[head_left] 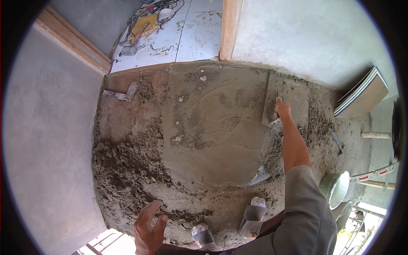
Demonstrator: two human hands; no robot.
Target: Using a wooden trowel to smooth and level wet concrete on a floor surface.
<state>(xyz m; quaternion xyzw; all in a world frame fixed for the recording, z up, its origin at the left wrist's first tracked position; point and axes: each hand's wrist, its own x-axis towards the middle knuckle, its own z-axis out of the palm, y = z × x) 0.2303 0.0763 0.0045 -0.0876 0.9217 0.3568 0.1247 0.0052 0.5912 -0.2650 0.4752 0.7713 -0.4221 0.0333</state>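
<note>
My right hand [283,109] is stretched forward and closed in a grip at the right side of a wet mortar patch [212,127]. It holds what looks like a flat, mortar-coated rectangular trowel [269,95], lying against the mortar; my fingers hide its handle. The blade's right limit blends into the grey surface beside it. Low on the left, my left hand [148,227] hovers over the rough floor, with fingers and thumb apart and nothing held. The patch is smooth and damp, with a few pale lumps [203,78] on it.
Loose mortar [123,165] lies at left, near an L-shaped, mortar-caked tool [123,93]. Stacked tiles [363,94] lean at right; a bucket [338,187] and spirit level [372,174] are below them. Beyond the doorway, white tiles [197,36] hold a mallet [129,50] and cables.
</note>
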